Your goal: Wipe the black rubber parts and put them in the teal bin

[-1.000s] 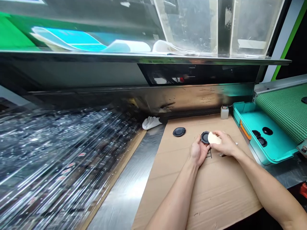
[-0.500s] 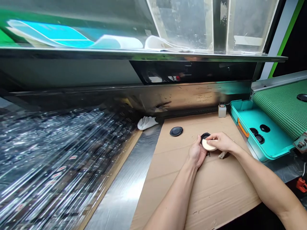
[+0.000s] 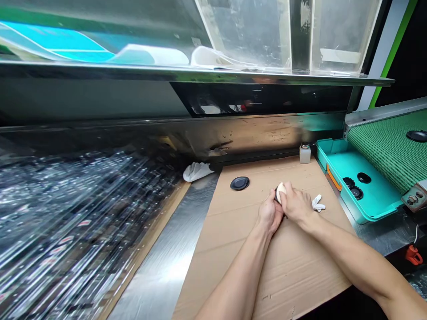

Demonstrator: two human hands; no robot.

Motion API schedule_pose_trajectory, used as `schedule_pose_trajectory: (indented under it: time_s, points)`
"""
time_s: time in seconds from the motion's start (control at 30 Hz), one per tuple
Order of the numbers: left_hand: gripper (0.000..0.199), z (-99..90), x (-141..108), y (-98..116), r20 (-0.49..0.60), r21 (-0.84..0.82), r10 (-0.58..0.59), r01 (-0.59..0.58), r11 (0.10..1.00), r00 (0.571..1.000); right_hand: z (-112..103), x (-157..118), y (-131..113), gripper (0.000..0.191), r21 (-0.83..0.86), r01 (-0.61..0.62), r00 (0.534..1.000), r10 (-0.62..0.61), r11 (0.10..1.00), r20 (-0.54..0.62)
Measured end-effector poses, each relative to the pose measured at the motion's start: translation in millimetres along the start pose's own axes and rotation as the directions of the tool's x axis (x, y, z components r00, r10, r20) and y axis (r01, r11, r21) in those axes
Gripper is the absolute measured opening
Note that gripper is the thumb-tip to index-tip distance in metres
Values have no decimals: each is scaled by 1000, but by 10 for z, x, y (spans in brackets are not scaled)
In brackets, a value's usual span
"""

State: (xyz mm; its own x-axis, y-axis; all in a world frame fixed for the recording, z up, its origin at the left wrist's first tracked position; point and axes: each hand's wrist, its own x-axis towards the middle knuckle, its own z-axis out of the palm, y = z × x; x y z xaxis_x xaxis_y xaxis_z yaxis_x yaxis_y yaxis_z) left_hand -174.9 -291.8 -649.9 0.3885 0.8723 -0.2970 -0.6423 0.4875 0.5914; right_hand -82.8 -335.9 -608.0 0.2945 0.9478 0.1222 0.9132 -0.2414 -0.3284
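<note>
Your left hand (image 3: 271,213) and right hand (image 3: 296,204) are both bare. Your left forearm (image 3: 240,271) and right forearm (image 3: 347,253) are likewise uncovered as far as visible (the right to about the elbow (image 3: 387,291)), each narrow toward the hand, broader toward you.

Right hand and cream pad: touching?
Touching. The head view shows the right hand with its fingers against the cream pad, no gap between them.

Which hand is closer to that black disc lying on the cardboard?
The left. The left grip is to the right of the black disc and nearer the camera; the right grip is farther right.
</note>
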Motion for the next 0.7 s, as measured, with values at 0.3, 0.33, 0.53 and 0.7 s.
schedule_pose_trajectory:
  time_s: [0.3,0.33,0.53,0.7]
  points:
    - [37,10,-18,20,-11,8,-16,16,1000,1000,-23,-80,-21,29,-21,0,1000,0,1000,15]
    - [37,12,-18,22,-17,13,-14,14,1000,1000,-20,-89,-25,30,-23,-4,1000,4,1000,10]
    - [34,10,-33,99,-38,23,-43,43,999,998,-4,12,169,33,5,29,999,-29,1000,-13]
    - [49,-6,-123,262,96,-20,-138,140,990,986,-70,234,641,36,100,-151,979,163,984,-125]
